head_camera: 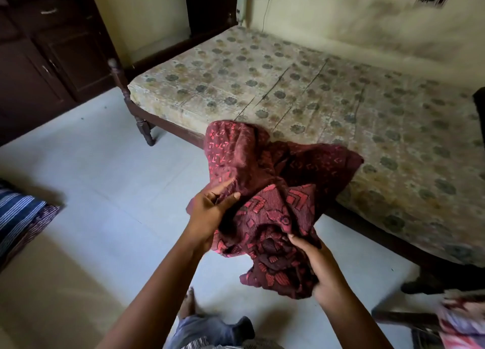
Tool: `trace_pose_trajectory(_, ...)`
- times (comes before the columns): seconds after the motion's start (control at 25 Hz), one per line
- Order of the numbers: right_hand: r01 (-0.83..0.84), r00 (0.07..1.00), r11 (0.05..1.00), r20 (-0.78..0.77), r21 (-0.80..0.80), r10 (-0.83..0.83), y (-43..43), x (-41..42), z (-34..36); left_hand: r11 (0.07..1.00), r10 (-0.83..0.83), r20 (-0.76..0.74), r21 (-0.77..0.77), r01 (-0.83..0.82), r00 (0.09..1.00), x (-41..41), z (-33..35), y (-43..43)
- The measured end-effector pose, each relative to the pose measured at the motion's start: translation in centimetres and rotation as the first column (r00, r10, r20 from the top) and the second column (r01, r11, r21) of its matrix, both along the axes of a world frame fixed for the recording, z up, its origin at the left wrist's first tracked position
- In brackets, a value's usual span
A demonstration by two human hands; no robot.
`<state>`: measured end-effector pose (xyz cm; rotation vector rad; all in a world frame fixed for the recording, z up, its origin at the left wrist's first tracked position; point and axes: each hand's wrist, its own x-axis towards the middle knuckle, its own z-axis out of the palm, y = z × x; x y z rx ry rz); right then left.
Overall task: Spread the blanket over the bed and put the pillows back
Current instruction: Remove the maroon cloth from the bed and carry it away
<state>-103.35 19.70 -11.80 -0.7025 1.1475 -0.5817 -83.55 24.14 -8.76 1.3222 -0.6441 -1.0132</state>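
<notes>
A dark red patterned blanket point(278, 191) hangs bunched up in front of me, above the floor at the bed's near edge. My left hand point(210, 209) grips its left side, thumb on top of the cloth. My right hand point(319, 267) holds the lower bunch from underneath. The bed point(328, 91) has a bare mattress with a faded floral print and a dark wooden frame. It stretches from the middle to the right of the view. A blue striped pillow point(18, 217) lies at the left edge, on the floor.
A dark wooden wardrobe point(47, 47) stands at the back left. Pale floor tiles point(105, 165) lie between it and the bed. A chair with pink and white cloth point(462, 319) sits at the bottom right. My foot point(187, 304) is on the floor below my arms.
</notes>
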Motion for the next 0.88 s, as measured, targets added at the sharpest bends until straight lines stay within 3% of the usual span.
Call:
trace_pose_trajectory(0.12,-0.078,0.936,0.991,0.350,0.112,0.034,-0.4,1.0,2.5,0.999,0.011,0.374,-0.032,0.001,0.927,-2.2,0.3,3.0)
trace_pose_trajectory(0.2,-0.165,0.875,0.982,0.473,0.096,0.101,-0.3,2.4,4.3,0.995,-0.072,0.467,-0.026,0.095,0.881,-3.3,0.2,4.5)
trace_pose_trajectory(0.32,-0.157,0.950,0.988,0.274,-0.001,0.152,0.2,4.8,2.8,0.968,-0.202,0.523,-0.020,0.249,0.828,-4.9,-0.4,6.0)
trace_pose_trajectory(0.44,-0.042,0.996,0.997,0.076,-0.058,0.047,0.7,5.3,0.9,0.952,-0.245,0.566,-0.014,0.306,0.787,-5.6,-1.3,6.6)
trace_pose_trajectory(0.52,-0.039,0.999,0.998,0.018,-0.049,0.040,0.9,4.9,-0.2,0.938,-0.317,0.480,0.030,0.346,0.818,-5.3,-1.6,7.4)
trace_pose_trajectory(0.6,-0.081,0.993,0.993,-0.092,-0.091,0.072,1.0,4.4,-1.5,0.910,-0.411,0.212,0.045,0.411,0.887,-4.2,-1.2,8.3)
trace_pose_trajectory(0.68,-0.129,0.984,0.985,-0.136,-0.112,0.114,1.4,4.5,-2.3,0.963,-0.265,0.045,0.068,0.262,0.963,-2.4,-0.6,8.5)
trace_pose_trajectory(0.76,-0.207,0.973,0.965,-0.134,-0.162,0.186,1.9,5.0,-2.3,0.974,0.044,0.132,0.215,-0.072,0.990,0.1,-1.6,8.4)
trace_pose_trajectory(0.84,-0.344,0.938,0.913,-0.117,-0.218,0.326,2.2,6.2,-1.6,0.920,0.056,0.153,0.376,-0.110,0.987,2.0,-2.4,8.8)
trace_pose_trajectory(0.88,-0.431,0.902,0.869,-0.094,-0.245,0.421,2.3,7.0,-1.2,0.921,0.029,0.066,0.386,-0.053,0.997,2.6,-2.8,9.2)
